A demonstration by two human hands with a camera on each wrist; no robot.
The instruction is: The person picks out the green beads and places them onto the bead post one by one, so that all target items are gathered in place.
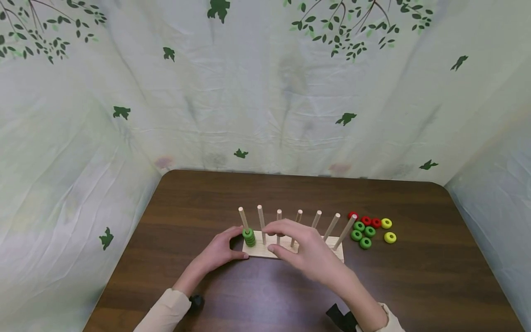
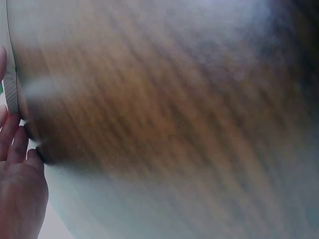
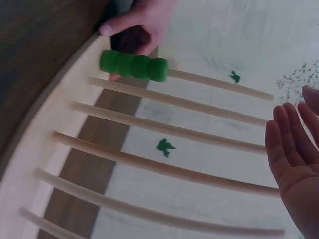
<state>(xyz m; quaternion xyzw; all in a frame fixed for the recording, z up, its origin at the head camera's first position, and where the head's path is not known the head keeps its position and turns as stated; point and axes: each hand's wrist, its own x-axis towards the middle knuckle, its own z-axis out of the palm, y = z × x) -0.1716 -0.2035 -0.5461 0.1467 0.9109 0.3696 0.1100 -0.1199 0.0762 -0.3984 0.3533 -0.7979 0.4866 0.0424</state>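
Note:
A pale wooden base (image 1: pixel 260 250) with several upright pegs stands on the table. Several green rings (image 1: pixel 249 238) are stacked on its leftmost peg; the right wrist view shows the stack (image 3: pixel 133 66) low on the peg, against the base. My left hand (image 1: pixel 216 252) holds the base's left end, thumb at the front corner and fingers toward the back. My right hand (image 1: pixel 309 252) is over the middle of the base, thumb and fingers apart, with no ring visible between them. In the right wrist view its fingers (image 3: pixel 291 134) are near the peg tips.
To the right of the base lie loose rings on the brown table (image 1: pixel 427 258): several green rings (image 1: pixel 365 243), three red rings (image 1: pixel 366 221) and two yellow rings (image 1: pixel 390 237). A pale cloth (image 1: pixel 265 92) with leaf prints hangs behind the table.

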